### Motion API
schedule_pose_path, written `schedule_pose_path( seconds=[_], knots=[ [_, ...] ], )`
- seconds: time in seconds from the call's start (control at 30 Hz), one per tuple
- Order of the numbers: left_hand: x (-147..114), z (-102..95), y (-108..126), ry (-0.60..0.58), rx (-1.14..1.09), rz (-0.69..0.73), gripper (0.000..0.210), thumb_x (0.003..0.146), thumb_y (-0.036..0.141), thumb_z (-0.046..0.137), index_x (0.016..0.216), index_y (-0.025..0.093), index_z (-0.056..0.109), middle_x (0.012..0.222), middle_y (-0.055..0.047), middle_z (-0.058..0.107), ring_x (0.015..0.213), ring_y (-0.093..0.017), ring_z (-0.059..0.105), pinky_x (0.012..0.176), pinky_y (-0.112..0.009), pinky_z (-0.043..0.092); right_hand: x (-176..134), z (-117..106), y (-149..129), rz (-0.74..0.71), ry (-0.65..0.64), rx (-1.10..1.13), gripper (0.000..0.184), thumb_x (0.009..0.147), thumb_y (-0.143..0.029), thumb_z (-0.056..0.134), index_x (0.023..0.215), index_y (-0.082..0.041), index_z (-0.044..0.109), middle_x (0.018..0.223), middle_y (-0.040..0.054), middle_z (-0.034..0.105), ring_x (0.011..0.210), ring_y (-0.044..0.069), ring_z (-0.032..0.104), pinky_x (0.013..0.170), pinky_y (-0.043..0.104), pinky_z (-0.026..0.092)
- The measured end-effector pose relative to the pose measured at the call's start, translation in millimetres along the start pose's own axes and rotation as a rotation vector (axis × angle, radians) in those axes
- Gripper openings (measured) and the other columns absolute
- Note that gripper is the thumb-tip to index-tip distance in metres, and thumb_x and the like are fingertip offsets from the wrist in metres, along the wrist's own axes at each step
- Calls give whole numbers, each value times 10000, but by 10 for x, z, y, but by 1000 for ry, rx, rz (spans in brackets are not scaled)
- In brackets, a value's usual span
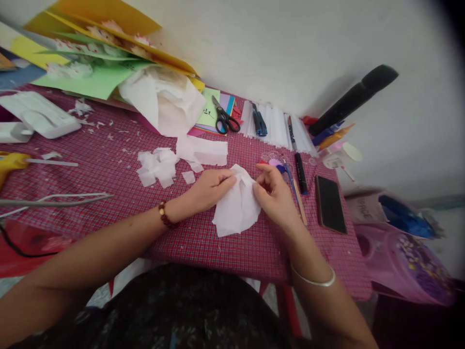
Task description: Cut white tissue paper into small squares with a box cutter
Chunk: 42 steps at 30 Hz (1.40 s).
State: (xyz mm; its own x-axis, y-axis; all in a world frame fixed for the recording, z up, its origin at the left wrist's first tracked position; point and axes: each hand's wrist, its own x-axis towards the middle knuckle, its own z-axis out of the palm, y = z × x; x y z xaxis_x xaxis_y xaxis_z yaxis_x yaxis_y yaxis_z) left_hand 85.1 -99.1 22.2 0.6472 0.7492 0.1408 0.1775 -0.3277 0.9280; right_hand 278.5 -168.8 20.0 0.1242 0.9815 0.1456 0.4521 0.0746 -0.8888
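Note:
Between my two hands hangs a piece of thin white tissue paper, creased and gathered near its top edge. My left hand pinches its upper left side between thumb and fingers. At the upper right side, my right hand grips the paper with thumb against curled fingers. Left of my hands lies a loose pile of small white paper squares. Behind them is a larger white paper strip, with a single small square close by.
Scissors rest on coloured paper at the back. A black marker, a wooden stick and a phone lie to the right. A yellow glue gun sits at far left. Folded coloured cards stand against the wall.

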Motion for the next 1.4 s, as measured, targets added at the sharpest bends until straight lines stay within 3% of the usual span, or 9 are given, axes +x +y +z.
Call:
schedule_pose_path(
  seconds=[0.27,0.5,0.67,0.77,0.87,1.07,1.13,1.27,1.4],
  knots=[
    [-56,78,-7,-200,209,201,304,970,298,432,686,193,458,667,-1,529,616,-123,437,616,-292,294,-20,34,-29,-15,-4,-151,87,801,-216,599,870,-236,649,837,19,692,769,179,623,709,343,457],
    [-61,68,-11,-308,359,348,314,997,310,419,702,202,415,688,-6,501,645,-145,406,656,-314,301,50,-11,96,104,58,-80,89,763,-217,579,833,-231,631,738,-1,642,633,154,527,582,302,379],
    [-52,47,-23,-276,395,379,282,1007,281,390,747,198,459,739,-18,542,695,-150,467,685,-297,355,19,20,14,-100,-24,-20,243,765,-223,641,1008,-242,643,962,28,687,849,188,614,745,336,472],
    [-56,40,-6,-274,448,402,282,1009,262,385,751,192,473,761,-23,568,719,-149,494,709,-296,385,7,35,-3,-109,23,-38,65,846,-263,581,854,-233,638,775,-2,639,714,164,570,663,315,438],
    [-58,28,-3,-264,493,418,304,1007,260,378,725,191,465,759,-25,579,720,-147,504,710,-300,398,15,28,37,-25,151,23,199,914,-362,537,781,-235,613,649,-26,545,604,144,484,574,296,382],
    [4,-18,-81,-54,463,123,232,892,277,479,678,185,492,636,2,541,588,-119,450,590,-278,343,12,12,58,42,255,151,254,946,-444,543,831,-234,628,700,-20,540,618,131,457,557,280,354],
    [30,-5,-77,-82,331,-13,139,817,299,562,786,167,591,705,-7,627,614,-121,509,590,-260,394,-3,28,27,38,231,151,223,931,-415,556,827,-231,624,688,-25,524,604,125,434,540,275,327],
    [58,83,-17,-106,-22,-95,364,775,404,672,1038,155,642,933,-45,715,764,-140,610,656,-256,503,-43,85,-46,-15,124,148,124,868,-336,576,828,-230,625,720,-18,578,630,130,482,568,278,365],
    [57,100,-29,-22,-139,-120,325,929,437,518,744,171,546,665,2,564,570,-89,456,505,-215,373,-45,94,-68,-3,174,153,114,861,-330,568,834,-238,629,723,-16,582,635,133,490,574,279,375]
  ],
)
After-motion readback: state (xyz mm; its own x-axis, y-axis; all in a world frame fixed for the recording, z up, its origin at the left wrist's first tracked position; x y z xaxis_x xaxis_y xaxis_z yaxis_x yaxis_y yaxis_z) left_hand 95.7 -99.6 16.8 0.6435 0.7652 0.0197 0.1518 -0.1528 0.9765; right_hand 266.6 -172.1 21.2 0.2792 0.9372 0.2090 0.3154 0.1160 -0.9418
